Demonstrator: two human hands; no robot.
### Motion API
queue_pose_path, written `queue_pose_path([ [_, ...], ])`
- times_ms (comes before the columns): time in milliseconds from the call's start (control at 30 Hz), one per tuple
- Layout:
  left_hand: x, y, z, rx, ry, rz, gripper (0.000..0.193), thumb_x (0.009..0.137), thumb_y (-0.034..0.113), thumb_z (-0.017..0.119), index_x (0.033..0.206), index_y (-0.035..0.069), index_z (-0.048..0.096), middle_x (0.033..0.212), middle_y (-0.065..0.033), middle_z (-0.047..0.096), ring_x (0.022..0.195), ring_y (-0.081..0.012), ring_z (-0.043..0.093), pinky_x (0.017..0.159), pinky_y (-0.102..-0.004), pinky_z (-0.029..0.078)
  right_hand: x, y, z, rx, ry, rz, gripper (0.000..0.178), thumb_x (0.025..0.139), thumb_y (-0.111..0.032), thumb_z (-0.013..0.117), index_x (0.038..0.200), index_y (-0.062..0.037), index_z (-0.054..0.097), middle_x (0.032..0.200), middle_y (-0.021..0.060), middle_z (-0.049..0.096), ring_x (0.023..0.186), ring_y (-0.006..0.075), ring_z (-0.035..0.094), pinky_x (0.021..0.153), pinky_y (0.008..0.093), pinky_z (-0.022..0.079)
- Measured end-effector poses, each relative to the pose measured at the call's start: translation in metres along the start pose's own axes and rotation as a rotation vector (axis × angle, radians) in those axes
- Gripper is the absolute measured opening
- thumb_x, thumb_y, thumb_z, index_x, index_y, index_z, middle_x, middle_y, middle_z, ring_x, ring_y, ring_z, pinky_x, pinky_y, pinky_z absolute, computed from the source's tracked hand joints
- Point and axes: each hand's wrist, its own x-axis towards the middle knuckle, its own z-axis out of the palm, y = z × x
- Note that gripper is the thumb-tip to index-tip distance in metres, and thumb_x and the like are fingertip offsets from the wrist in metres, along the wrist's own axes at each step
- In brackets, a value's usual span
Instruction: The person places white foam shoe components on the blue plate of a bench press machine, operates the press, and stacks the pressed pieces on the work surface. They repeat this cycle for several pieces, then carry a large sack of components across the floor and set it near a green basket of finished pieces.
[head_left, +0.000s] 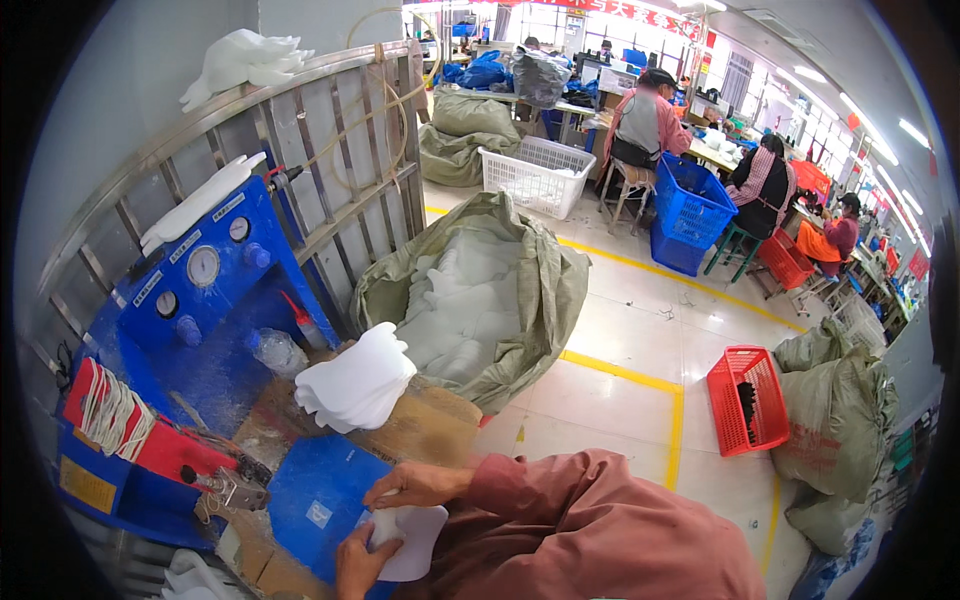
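Observation:
Both my hands are at a flat white piece (418,545) with a curved outline, low in front of my body; its material is hard to make out. My left hand (362,560) is closed on its near side, and the fingers of my right hand (425,485) pinch its far side. Part of the piece is hidden behind the fingers. Under the hands lies a blue board (320,490). Just beyond it, a stack of similar white pieces (357,380) with wavy edges rests on brown cardboard (430,430).
A blue machine (215,260) with round gauges stands at the left, before a metal rack (330,130). An open green sack (545,300) full of white pieces stands beyond the cardboard. A red basket (748,400) is on the floor at right. Several people sit working farther off.

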Motion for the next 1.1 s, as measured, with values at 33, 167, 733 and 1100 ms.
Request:
queue_pose_path([
  [33, -0.003, 0.002, -0.005, -0.031, -0.121, -0.084, 0.072, 0.086, 0.047, 0.084, 0.133, -0.004, 0.064, 0.111, -0.0245, 0.068, 0.105, -0.0447, 0.063, 0.09, -0.0493, 0.05, -0.001, -0.007, -0.002, -0.022, -0.017, 0.033, 0.032, 0.107, -0.024, 0.065, 0.128, -0.0015, 0.073, 0.124, 0.0156, 0.076, 0.112, 0.0273, 0.073, 0.097, 0.037, 0.056],
  [167, -0.019, 0.02, -0.019, 0.126, -0.291, -0.192, 0.056, 0.092, 0.041, 0.079, 0.128, 0.0, 0.068, 0.108, -0.0222, 0.071, 0.102, -0.0372, 0.069, 0.085, -0.0474, 0.053, -0.011, -0.026, -0.009, 0.028, -0.024, -0.015, 0.03, 0.107, -0.021, 0.066, 0.128, -0.0015, 0.073, 0.124, 0.0143, 0.076, 0.113, 0.0245, 0.072, 0.098, 0.0357, 0.056],
  [733, -0.047, 0.039, -0.043, -0.599, -0.282, -0.291, 0.032, 0.099, 0.018, 0.075, 0.122, -0.003, 0.072, 0.101, -0.0098, 0.077, 0.085, -0.0161, 0.075, 0.071, -0.0301, 0.059, -0.062, -0.018, -0.047, 0.498, 0.28, 0.265, 0.059, 0.104, -0.019, 0.07, 0.156, -0.0051, 0.047, 0.125, 0.0115, 0.073, 0.113, 0.0164, 0.067, 0.099, 0.0328, 0.055],
  [1100, -0.06, 0.051, -0.023, -0.54, -0.17, -0.088, 0.051, 0.102, 0.033, 0.071, 0.143, 0.004, 0.063, 0.106, -0.0081, 0.076, 0.076, -0.0137, 0.07, 0.072, -0.0312, 0.057, -0.093, 0.025, -0.021, 0.454, 0.406, 0.435, 0.054, 0.096, -0.017, 0.066, 0.145, 0.0004, 0.054, 0.128, 0.0148, 0.065, 0.115, 0.0246, 0.063, 0.098, 0.0396, 0.053],
])
